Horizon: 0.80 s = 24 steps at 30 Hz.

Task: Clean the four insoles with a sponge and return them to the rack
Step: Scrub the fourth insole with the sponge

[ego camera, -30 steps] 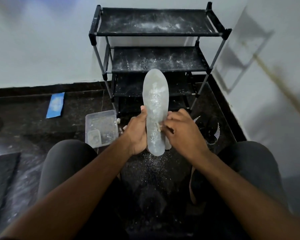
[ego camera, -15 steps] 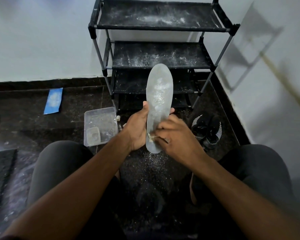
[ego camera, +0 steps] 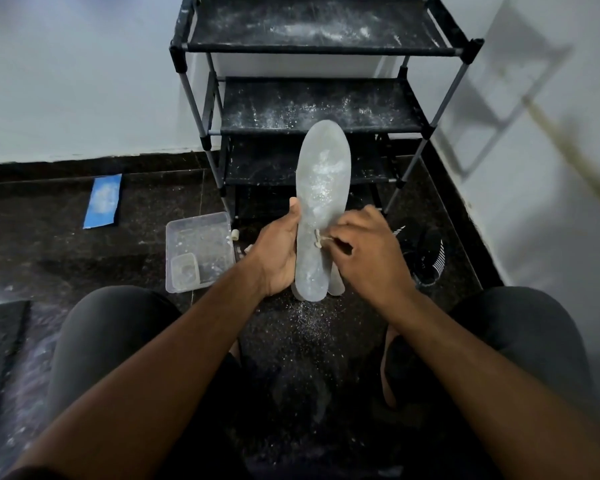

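A dark speckled stone floor [ego camera: 49,258] fills the lower view, dusted with white powder between the seated person's knees. White walls meet in a corner on the right, and a black rack [ego camera: 317,50] with grey poles stands against them, its fabric shelves streaked with the same white powder. On the floor to the left lie a blue insole [ego camera: 103,201] and a clear plastic tray [ego camera: 201,247] with a smaller clear tub inside it (both look smeared with residue). A black shoe [ego camera: 426,254] with white stripes sits at the right, near the rack's foot.

The left hand [ego camera: 278,258] grips a pale grey insole [ego camera: 321,209] along its left edge, thumb up the side and fingers wrapped behind, holding it upright with the toe end toward the rack. Edges of more pale insoles show just behind its heel. The right hand [ego camera: 364,251] has its fingers curled, pinching a small pale sponge [ego camera: 317,239] against the insole's middle; the sponge is mostly hidden by the fingers.
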Motion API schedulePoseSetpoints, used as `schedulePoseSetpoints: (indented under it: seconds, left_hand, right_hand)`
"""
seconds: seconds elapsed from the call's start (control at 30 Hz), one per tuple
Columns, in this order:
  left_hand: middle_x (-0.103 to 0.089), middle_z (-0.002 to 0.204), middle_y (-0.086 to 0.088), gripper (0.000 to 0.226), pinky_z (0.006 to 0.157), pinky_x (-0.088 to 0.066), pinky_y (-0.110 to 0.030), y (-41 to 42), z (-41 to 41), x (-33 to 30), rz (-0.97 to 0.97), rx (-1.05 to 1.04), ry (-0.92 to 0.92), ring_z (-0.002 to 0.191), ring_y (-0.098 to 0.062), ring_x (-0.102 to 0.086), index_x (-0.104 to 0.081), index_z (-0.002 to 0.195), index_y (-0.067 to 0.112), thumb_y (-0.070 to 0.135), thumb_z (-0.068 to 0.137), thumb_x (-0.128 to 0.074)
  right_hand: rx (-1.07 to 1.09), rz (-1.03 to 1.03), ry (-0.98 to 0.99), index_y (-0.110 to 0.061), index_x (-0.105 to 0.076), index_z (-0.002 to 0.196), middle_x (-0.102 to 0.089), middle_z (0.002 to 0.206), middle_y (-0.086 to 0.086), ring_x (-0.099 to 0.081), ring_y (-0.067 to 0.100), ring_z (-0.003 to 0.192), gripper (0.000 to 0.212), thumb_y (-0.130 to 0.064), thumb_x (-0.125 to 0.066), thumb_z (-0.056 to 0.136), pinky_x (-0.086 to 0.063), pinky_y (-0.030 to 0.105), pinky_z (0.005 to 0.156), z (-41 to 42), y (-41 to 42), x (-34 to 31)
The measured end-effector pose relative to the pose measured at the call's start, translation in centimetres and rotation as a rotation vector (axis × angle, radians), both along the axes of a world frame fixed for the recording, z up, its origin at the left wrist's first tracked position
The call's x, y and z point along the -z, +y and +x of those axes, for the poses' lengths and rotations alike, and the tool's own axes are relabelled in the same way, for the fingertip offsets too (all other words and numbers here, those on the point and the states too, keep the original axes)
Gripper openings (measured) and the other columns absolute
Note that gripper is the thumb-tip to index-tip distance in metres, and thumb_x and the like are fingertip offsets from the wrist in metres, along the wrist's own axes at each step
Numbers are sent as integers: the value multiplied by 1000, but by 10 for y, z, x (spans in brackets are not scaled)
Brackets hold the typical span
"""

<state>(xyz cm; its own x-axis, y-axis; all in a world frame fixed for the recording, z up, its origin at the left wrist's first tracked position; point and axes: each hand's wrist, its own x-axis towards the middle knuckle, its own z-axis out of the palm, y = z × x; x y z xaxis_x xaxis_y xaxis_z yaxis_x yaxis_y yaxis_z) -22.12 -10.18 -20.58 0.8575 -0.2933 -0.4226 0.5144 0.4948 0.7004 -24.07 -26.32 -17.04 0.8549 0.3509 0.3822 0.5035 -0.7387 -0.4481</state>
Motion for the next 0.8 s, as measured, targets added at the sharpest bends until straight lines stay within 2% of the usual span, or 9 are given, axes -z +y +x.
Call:
schedulePoseSetpoints:
  seconds: [0.1,0.17,0.23,0.3,0.4,0.5,0.57,0.67,0.8]
  left_hand:
    - [-62,142,-16,74,104,-54,-44,1,1,0,18,46,1,130,-30,-61,-53,146,4,60,107,-24]
    - [-59,147,-16,76,111,-48,-46,5,1,2,8,55,9,137,-30,-56,-51,148,3,61,107,-23]
    - [-53,150,-23,70,116,-42,-53,4,-1,5,20,51,26,139,-35,-52,-54,146,4,58,106,-33]
    - [-47,152,-29,64,115,-41,-57,2,-2,7,40,41,34,138,-39,-51,-56,144,5,54,106,-40]
    - [-55,149,-21,69,117,-41,-52,3,1,6,32,41,13,141,-35,-51,-51,148,5,56,108,-29]
    - [-59,147,-14,75,111,-47,-45,7,1,0,-11,42,7,139,-30,-54,-49,149,6,60,108,-19]
    - [-60,145,-17,73,111,-47,-48,5,-1,-3,-13,49,9,136,-31,-56,-51,147,5,59,108,-22]
    - [-63,140,-20,70,108,-50,-48,4,0,-3,6,26,4,126,-32,-62,-59,140,3,57,108,-26]
    - [-61,145,-13,75,101,-56,-42,8,2,-5,-6,18,0,128,-29,-61,-51,148,8,62,107,-19]
  right_hand:
    - [-167,-14,110,-19,-76,102,-57,90,-17,-39,3,93,18,-26,-73,85,-43,24,83,-11,8,1]
    - [-255,-36,143,-21,-76,100,-56,86,-18,-40,4,90,17,-28,-72,86,-42,26,80,-14,8,1]
    - [-211,-45,85,-21,-76,101,-58,86,-17,-40,6,88,18,-27,-73,84,-44,29,80,-8,6,1]
    - [-124,-34,16,-18,-77,100,-62,88,-12,-43,10,88,17,-23,-74,84,-48,35,79,-2,6,1]
    - [-161,-40,48,-18,-77,99,-61,87,-12,-42,8,89,17,-25,-73,84,-48,32,78,-11,14,0]
    - [-273,-75,140,-23,-75,102,-52,86,-20,-39,2,90,17,-29,-69,87,-42,25,80,-21,14,1]
    - [-212,-87,80,-21,-75,102,-48,88,-21,-35,-1,91,17,-29,-69,88,-38,23,83,-14,10,1]
    - [-75,-65,20,-17,-75,98,-54,89,-15,-33,0,90,17,-28,-70,87,-39,23,80,-5,5,-1]
    - [-278,-131,142,-20,-74,102,-55,92,-16,-41,3,95,18,-29,-67,89,-39,21,83,-20,11,3]
